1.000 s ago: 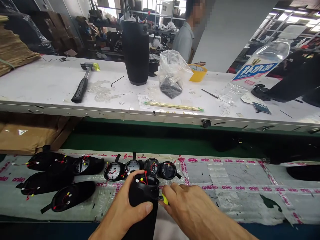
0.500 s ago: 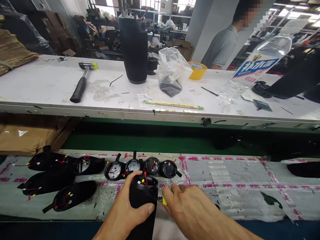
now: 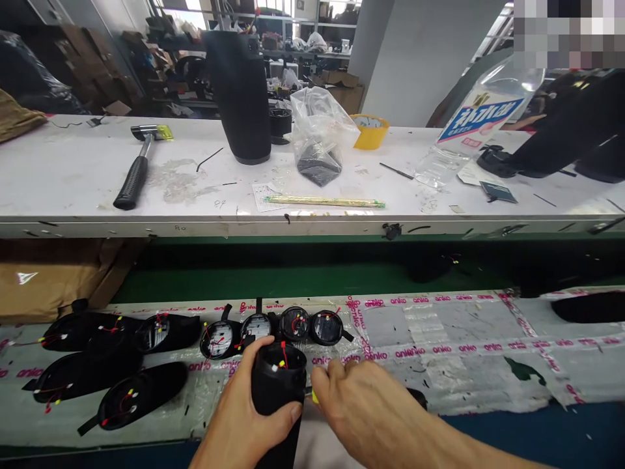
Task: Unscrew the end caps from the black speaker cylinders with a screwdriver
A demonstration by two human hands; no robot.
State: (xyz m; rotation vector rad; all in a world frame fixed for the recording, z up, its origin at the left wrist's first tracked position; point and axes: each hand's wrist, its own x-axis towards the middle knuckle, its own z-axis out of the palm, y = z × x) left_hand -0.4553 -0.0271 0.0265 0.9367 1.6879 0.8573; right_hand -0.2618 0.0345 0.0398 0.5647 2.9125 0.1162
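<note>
While gripped housing (image 3: 274, 393) holds red wires (image 3: 284, 354), dark piece (image 3: 319, 165) in clear bag (image 3: 317, 111)

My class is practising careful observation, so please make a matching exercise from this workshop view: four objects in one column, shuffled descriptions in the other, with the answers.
Column 1
1. Hammer
2. Tape roll
3. Bottle
4. Held black casing

Column 2
A. Has a blue, white and pink label
B. Has a red wire at its open top
C. Lies flat, black handle, one yellow end
D. Yellow, beside a clear bag

Pairs: 1-C, 2-D, 3-A, 4-B
</note>
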